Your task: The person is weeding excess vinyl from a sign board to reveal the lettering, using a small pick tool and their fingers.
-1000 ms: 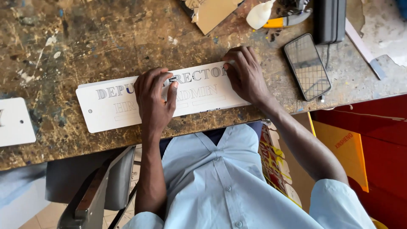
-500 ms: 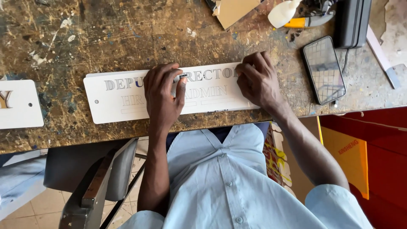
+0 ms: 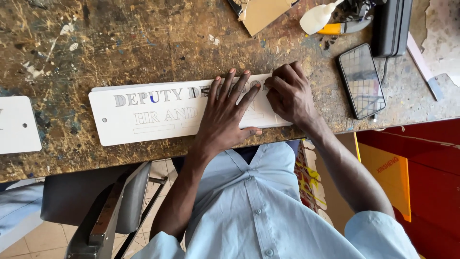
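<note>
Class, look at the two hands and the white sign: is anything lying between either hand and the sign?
Nothing visible. The left hand lies flat on the white sign, and the right hand presses on its right end.

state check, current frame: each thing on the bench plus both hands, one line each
white sign plate: flat on the bench, lettered face up
left hand: flat on the plate, fingers spread
right hand: fingers curled, pressing the plate's right end
phone: flat, screen dark
glue bottle: on its side
second white plate: flat at the left edge, untouched
</note>
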